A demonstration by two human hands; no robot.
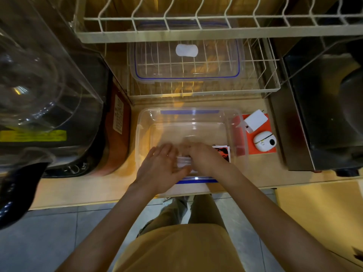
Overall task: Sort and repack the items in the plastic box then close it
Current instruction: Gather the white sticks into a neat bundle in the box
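A clear plastic box (188,118) with blue clips stands open on the wooden counter in front of me. Both hands reach into its near side. My left hand (159,165) has its fingers spread beside a small white bundle (183,160). My right hand (204,156) is closed over that bundle, which is blurred. A red, black and white card (224,152) lies on the box floor by my right hand. The box's clear lid (186,61) with a blue seal rests in the wire dish rack behind. A white charger (254,122) and a white earbud case (264,141) sit on an orange card (261,132) right of the box.
A cream wire dish rack (196,32) spans the back, over the counter. A black appliance with a clear dome (39,85) fills the left. A dark metal appliance (324,114) stands at the right. The counter edge (78,201) runs just behind my wrists.
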